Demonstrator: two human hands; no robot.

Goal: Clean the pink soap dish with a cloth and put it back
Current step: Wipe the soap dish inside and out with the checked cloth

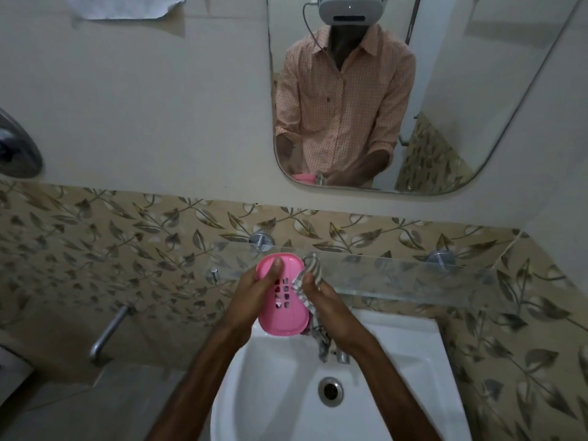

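The white ceramic wash basin [413, 345] fills the 6 o'clock part of the view, and only its steel drain [331, 391] shows in the bowl. Above it, from 12 towards 3 o'clock, runs the clear glass wall shelf [397, 275], probably where the dish goes back. The pink oval plastic soap dish [283, 316] is held in the air over the basin's back rim, at about 11 o'clock from the drain. Its slotted tray carries no soap. It looks light and stiff, and is likely slick if wet, so the long edges seem the safest hold. The grey-and-white striped cloth [310, 268], soft and limp, lies against the dish's 3 o'clock edge. The left hand [254, 294] has its grip clamped on the dish, thumb in the tray. The right hand [324, 300] has its grip closed round the cloth.
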